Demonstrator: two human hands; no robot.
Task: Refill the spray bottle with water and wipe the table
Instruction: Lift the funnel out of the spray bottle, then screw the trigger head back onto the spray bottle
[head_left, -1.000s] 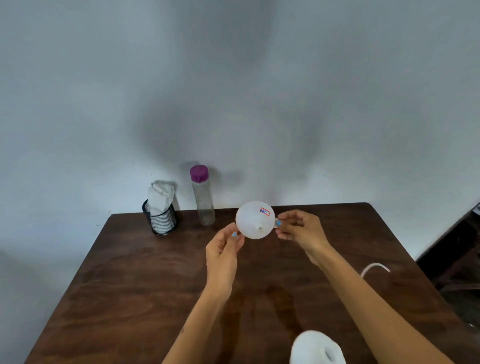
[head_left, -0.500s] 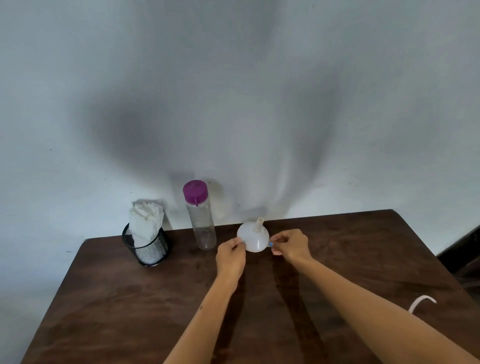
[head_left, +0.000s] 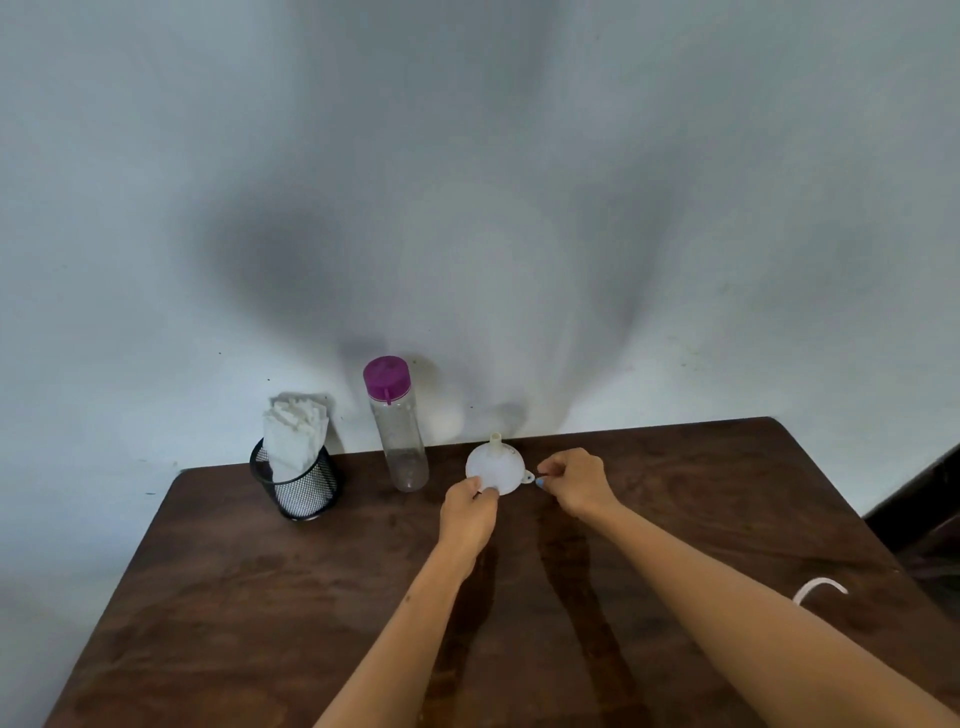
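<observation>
The left hand (head_left: 467, 506) pinches the near rim of a small white translucent plastic funnel (head_left: 493, 467) between its fingertips, while the right hand (head_left: 574, 480) is loosely curled just beside the funnel's little tab loop, its thumb and forefinger close to the tab; whether they touch it cannot be told. The funnel sits mouth down on the dark brown wooden bench (head_left: 260, 597) with its short narrow spout pointing up, its cone smooth and milky. Just to the left stands a tall clear plastic bottle with a magenta flip cap (head_left: 396, 423), upright, close to the pale wall (head_left: 467, 182); it looks nearly empty, with droplets clouding its lower part. Farther left a black wire-mesh cup (head_left: 296, 486) holds a wad of folded white paper tissues (head_left: 293, 434) that rises above its rim. Near the bench's right edge, well apart from the hands, a thin white curved tube (head_left: 820, 587) lies on the wood.
</observation>
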